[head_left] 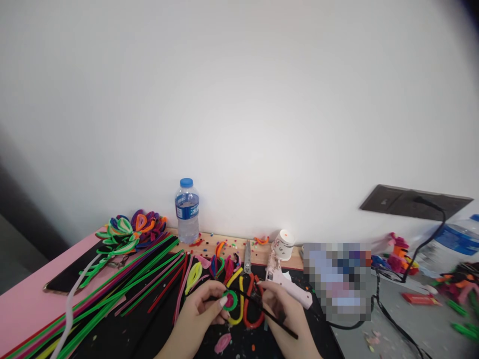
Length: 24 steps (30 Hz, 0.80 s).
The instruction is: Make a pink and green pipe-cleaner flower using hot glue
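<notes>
My left hand [207, 309] is closed, its thumb and fingers pinching a small green-rimmed coil with a pink centre [229, 300], apparently made of pipe cleaner. A black pipe cleaner [279, 323] runs slantwise from beside this coil to my right hand [282, 311], whose fingers are closed around it. Just beyond both hands lie scissors [247, 257] with one yellow and one red handle, blades toward the wall. A pink looped piece [223, 343] rests on the black mat [202, 344] below the hands.
Loose pipe cleaners [138, 289] spread at left, beside a looped multicoloured bunch [138, 229] and a dark phone [71, 271]. A water bottle [187, 214] and paper cup [283, 245] stand by the wall. Right of my hands lies a pale glue gun [290, 286] with a black cable [348, 326].
</notes>
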{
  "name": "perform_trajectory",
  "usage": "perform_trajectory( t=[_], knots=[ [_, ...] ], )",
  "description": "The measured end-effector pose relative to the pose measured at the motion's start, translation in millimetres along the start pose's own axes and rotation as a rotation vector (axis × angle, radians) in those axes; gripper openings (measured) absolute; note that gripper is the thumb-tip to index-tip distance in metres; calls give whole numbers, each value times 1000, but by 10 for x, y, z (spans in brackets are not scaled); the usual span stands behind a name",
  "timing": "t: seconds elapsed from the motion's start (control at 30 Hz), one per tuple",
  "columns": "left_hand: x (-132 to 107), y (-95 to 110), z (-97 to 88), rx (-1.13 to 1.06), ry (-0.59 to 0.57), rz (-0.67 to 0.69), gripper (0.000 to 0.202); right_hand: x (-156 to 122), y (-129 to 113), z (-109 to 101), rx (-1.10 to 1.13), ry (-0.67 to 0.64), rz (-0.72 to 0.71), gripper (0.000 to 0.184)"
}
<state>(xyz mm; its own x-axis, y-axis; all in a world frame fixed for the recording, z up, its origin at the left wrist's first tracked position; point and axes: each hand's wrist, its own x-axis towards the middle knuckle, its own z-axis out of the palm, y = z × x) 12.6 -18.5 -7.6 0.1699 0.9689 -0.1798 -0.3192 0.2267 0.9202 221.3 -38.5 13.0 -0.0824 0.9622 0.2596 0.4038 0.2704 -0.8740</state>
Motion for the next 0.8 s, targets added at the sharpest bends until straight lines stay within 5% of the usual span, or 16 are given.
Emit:
perform_trajectory(
  t=[0.1,0.27,0.8],
  knots=[
    [35,38,-47,-8,41,13,36,58,90,-124,-403,140,-113,40],
    [46,75,-52,-3,90,25,33,117,225,-195,-990,152,52,48],
    [39,130,-43,33,141,49,29,167,203,-240,-1116,78,220,37]
  ],
)
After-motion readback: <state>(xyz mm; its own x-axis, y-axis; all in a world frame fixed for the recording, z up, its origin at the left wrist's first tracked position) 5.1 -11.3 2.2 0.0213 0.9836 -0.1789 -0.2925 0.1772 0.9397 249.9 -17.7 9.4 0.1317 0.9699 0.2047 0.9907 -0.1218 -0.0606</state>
